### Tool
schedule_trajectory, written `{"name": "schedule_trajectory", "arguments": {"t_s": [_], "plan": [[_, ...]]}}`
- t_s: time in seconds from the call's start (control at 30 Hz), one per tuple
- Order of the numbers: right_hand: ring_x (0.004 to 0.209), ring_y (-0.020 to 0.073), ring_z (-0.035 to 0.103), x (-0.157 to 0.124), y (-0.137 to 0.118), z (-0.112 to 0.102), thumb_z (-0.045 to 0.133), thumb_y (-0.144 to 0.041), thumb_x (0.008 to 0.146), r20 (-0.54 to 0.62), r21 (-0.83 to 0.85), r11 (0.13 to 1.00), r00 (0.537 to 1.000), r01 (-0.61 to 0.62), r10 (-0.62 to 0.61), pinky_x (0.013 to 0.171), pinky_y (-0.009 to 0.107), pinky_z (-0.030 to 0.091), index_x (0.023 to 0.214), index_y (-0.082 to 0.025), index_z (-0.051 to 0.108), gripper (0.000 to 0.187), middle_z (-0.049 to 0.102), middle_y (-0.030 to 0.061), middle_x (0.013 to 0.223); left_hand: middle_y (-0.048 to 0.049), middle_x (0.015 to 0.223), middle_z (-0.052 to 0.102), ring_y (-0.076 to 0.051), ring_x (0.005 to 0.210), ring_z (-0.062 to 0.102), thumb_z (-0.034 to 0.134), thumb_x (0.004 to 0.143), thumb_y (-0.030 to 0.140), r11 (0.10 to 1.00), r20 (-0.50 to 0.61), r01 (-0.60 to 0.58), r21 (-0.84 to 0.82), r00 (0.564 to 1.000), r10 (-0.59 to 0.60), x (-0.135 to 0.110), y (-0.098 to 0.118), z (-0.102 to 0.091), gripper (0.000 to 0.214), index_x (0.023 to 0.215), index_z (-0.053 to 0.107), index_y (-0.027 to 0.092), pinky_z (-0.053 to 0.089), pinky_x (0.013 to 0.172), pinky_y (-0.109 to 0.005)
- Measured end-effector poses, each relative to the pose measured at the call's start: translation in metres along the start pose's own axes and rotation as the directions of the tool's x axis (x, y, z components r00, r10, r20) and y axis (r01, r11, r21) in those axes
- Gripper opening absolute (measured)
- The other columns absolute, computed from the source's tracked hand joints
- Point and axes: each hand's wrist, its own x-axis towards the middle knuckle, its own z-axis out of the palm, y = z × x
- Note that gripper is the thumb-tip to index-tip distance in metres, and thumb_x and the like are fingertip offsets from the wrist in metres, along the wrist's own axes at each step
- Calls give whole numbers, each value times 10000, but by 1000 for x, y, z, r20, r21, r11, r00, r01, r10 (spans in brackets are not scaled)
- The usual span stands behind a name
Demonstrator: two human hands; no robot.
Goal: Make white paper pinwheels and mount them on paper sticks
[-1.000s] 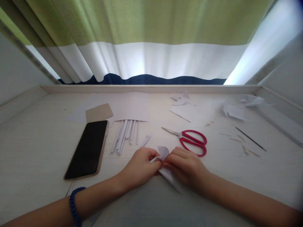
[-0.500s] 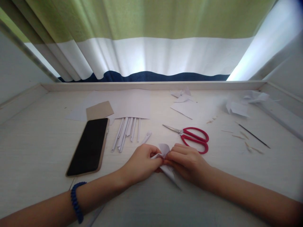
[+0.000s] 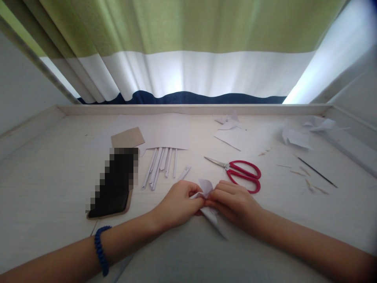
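Note:
Both of my hands meet over a small folded piece of white paper (image 3: 211, 214) near the front middle of the white table (image 3: 44, 188). My left hand (image 3: 179, 204) pinches its left part with fingers curled. My right hand (image 3: 234, 202) pinches it from the right. A curled flap of the paper sticks up between the fingertips, and a pointed end lies toward me. A blue coiled band (image 3: 101, 249) circles my left wrist.
Red-handled scissors (image 3: 240, 175) lie just behind my right hand. A dark phone (image 3: 113, 182) rests at the left, with several rolled paper strips (image 3: 160, 161), a brown card (image 3: 127, 137) and white sheets (image 3: 165, 131) behind. Paper scraps (image 3: 294, 137) and a thin black stick (image 3: 316, 171) lie at the right.
My hands keep their pinch on the folded paper with only slight shifts. The view itself has moved a little.

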Motion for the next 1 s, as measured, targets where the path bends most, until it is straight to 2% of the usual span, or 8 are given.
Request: {"name": "schedule_trajectory", "arguments": {"t_s": [0.13, 0.33, 0.53, 0.7, 1.0], "plan": [[601, 141, 461, -2, -1, -3, 472, -256, 840, -19, -33, 999, 1000, -6, 6, 539, 249, 358, 709, -138, 578, 206, 549, 37, 635, 7, 639, 577, -130, 578, 524, 460, 693, 204, 998, 39, -10, -57, 999, 12, -4, 2, -2, 180, 734, 615, 122, 414, 530, -204], [599, 149, 480, -4, -5, -11, 558, -248, 790, -85, -104, 993, 994, 55, -64, 550, 277, 374, 794, -147, 607, 113, 595, 39, 644, 5, 793, 642, -173, 830, 556, 451, 746, 162, 983, 14, -180, -23, 983, 181, -12, 6, -11, 223, 861, 642, 154, 398, 771, -230], [603, 138, 500, -3, -8, -12, 567, -126, 774, -191, -75, 993, 977, 86, -99, 540, 269, 392, 865, -149, 586, 95, 617, 38, 691, -9, 787, 637, -181, 813, 564, 463, 767, 194, 991, -21, -132, -20, 991, 131, -18, 8, -16, 211, 873, 639, 145, 399, 762, -237], [590, 129, 487, -4, -10, -12, 603, -128, 739, -254, -156, 987, 964, 37, -76, 543, 273, 398, 847, -164, 613, 114, 608, 25, 697, -2, 786, 639, -178, 793, 565, 483, 762, 189, 992, -40, -127, -28, 991, 126, -19, 9, -14, 207, 890, 643, 163, 409, 736, -234], [606, 143, 472, -3, -10, -9, 583, -88, 753, -226, -183, 981, 969, 59, -100, 540, 288, 390, 886, -142, 596, 144, 612, 36, 693, 6, 803, 649, -173, 795, 574, 484, 779, 219, 992, -51, -128, -15, 991, 127, -19, 4, -13, 211, 911, 644, 179, 416, 707, -215]]}}
